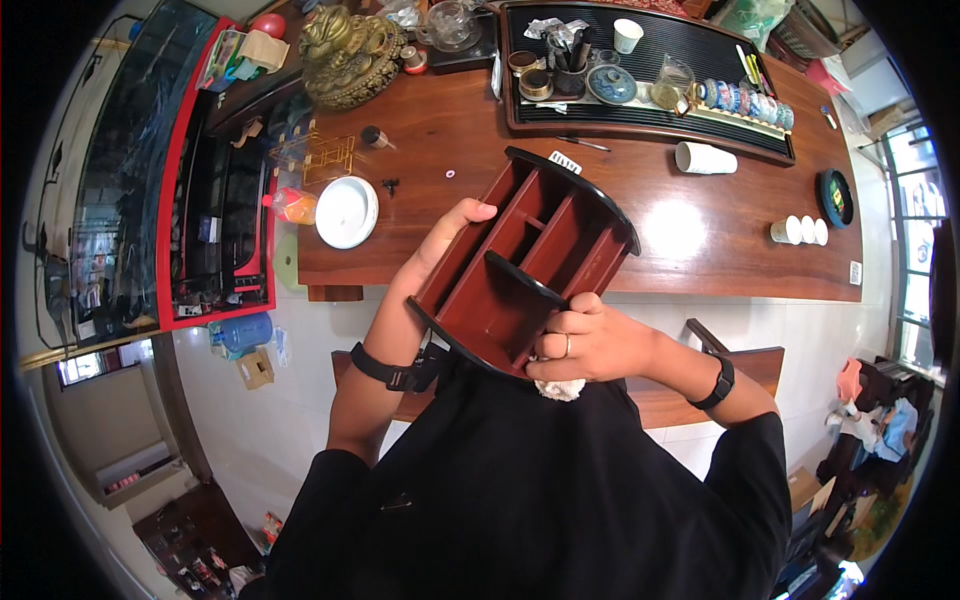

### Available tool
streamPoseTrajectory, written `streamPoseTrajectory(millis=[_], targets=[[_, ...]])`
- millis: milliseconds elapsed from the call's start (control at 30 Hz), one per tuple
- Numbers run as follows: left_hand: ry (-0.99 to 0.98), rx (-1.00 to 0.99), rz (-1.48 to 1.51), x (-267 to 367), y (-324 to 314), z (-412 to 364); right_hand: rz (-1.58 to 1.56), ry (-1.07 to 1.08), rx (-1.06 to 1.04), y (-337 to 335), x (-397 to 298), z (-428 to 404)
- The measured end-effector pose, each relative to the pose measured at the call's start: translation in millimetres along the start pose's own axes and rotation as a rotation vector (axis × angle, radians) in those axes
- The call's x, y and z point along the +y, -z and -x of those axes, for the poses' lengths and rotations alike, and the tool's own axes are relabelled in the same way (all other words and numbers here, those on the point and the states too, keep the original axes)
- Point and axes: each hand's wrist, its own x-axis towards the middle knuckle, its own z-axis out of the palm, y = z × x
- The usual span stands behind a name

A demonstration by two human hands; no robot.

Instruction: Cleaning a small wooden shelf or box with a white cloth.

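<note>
A reddish-brown desk organizer [499, 304] with black curved edges and several compartments is held up before my chest, tilted, near the front edge of the wooden table [420, 255]. My left hand [450, 232] grips its left side, the thumb over the rim and the other fingers hidden beneath. At its lower right side is my right hand [585, 341], fingers curled around a white cloth [561, 389] that shows below them and touches the organizer's side. A ring is on one finger of this hand. The organizer's compartments look bare inside.
A black tea tray [517, 120] with cups and a lidded bowl lies at the back. White paper cups [705, 158], a round white dish [346, 212], a gold wire rack [319, 157], a pen [583, 142] and a dark ashtray-like dish [835, 198] are on the table. A wooden bench [750, 375] stands beneath my arms.
</note>
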Motion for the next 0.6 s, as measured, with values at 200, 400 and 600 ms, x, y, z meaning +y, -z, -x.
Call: streamPoseTrajectory(millis=[200, 400, 600], targets=[[-0.051, 0.01, 0.034, 1.2, -0.3, 6.2, -0.147, -0.058, -0.024, 5.7, 3.5, -3.7], [-0.324, 0.002, 0.074, 1.3, 1.8, 25.0, -0.174, -0.127, 0.027, 28.6, 12.0, 2.8], [-0.619, -0.015, 0.014, 4.4, -18.2, 42.3, -0.388, -0.543, 0.449, 28.2, 8.1, 37.3]])
